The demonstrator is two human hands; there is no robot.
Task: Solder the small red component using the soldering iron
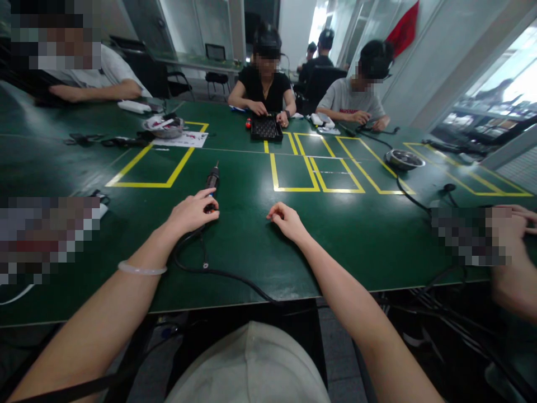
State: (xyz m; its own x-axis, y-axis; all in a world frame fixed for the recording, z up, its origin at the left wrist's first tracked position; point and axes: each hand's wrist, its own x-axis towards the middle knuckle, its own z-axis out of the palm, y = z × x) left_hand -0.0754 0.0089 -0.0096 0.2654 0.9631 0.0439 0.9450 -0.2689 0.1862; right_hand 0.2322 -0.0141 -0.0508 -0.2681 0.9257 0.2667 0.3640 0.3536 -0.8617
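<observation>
A black electric screwdriver [212,182] lies on the green table [251,246], tip pointing away, its black cable [210,271] looping back over the near edge. My left hand [191,212] rests on the tool's rear end, fingers curled over it; a pale bangle circles that wrist. My right hand [285,219] lies on the bare table to the right, fingers curled loosely inward, with nothing visible in it.
Yellow tape rectangles [293,173] mark the table. Across it, a person works over a black tray [266,129]; others sit left and right. A metal bowl [403,159], a bowl with parts [164,126], and cables lie around. Another person's hand [514,224] is at right.
</observation>
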